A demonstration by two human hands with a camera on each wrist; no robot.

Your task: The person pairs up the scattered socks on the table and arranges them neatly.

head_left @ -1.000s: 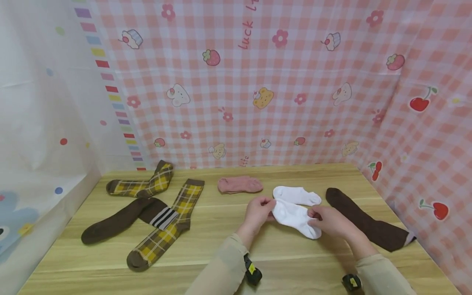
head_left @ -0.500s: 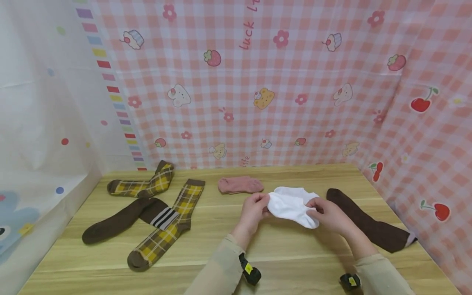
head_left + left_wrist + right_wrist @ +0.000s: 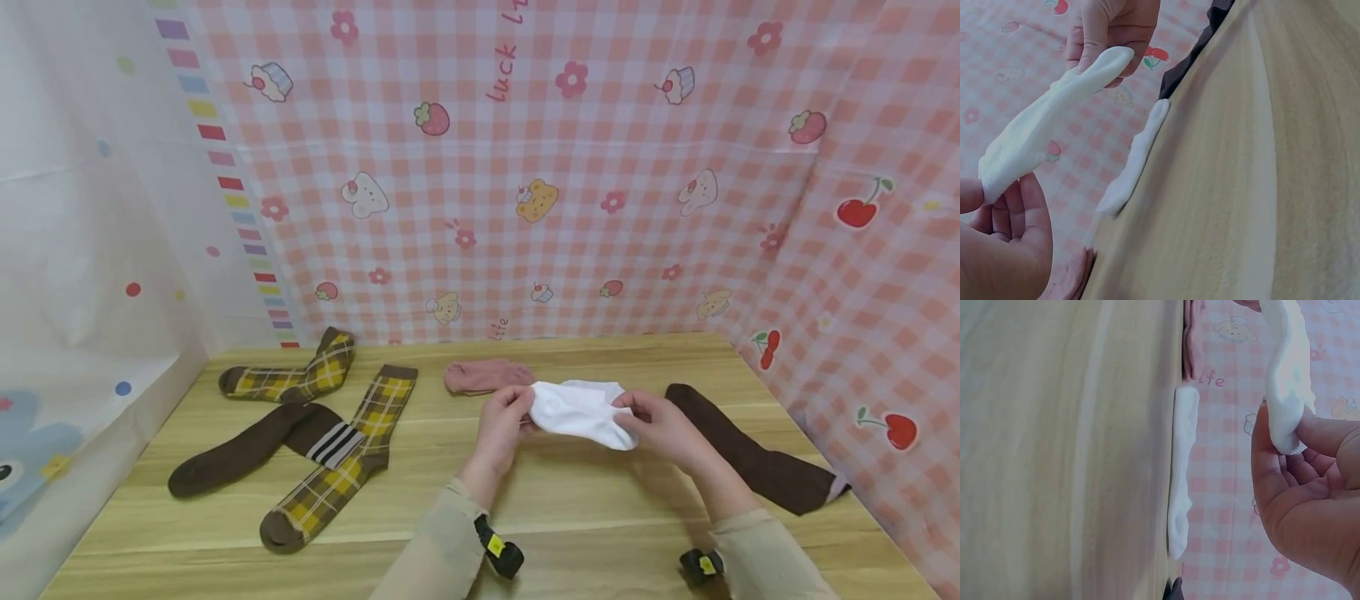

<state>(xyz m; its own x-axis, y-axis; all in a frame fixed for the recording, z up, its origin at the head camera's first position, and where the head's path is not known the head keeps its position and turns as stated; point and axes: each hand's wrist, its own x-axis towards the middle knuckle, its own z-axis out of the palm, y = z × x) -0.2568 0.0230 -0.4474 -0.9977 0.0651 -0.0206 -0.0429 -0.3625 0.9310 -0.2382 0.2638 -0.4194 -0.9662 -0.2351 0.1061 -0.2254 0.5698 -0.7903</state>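
A short white sock [image 3: 577, 414] is stretched between my two hands, raised off the table as both wrist views show. My left hand [image 3: 501, 425] pinches its left end between thumb and fingers. At the other end my right hand [image 3: 663, 427] pinches the sock near its lower right part. A second white sock [image 3: 1182, 472] lies flat on the table beyond it, mostly hidden behind the held one in the head view. Just left of that, a pink sock bundle [image 3: 487, 376] lies near the back edge.
On the left lie two plaid yellow-brown socks [image 3: 382, 408] and a dark brown striped-cuff sock [image 3: 240, 454] that overlaps one of them. Another dark brown sock [image 3: 750, 454] lies at the right edge of the wooden table [image 3: 600, 533]. A pink checked cloth [image 3: 480, 167] hangs behind.
The held white sock has been lifted and shifted left and away from me, with both hands following. It now covers most of the second white sock in the head view.
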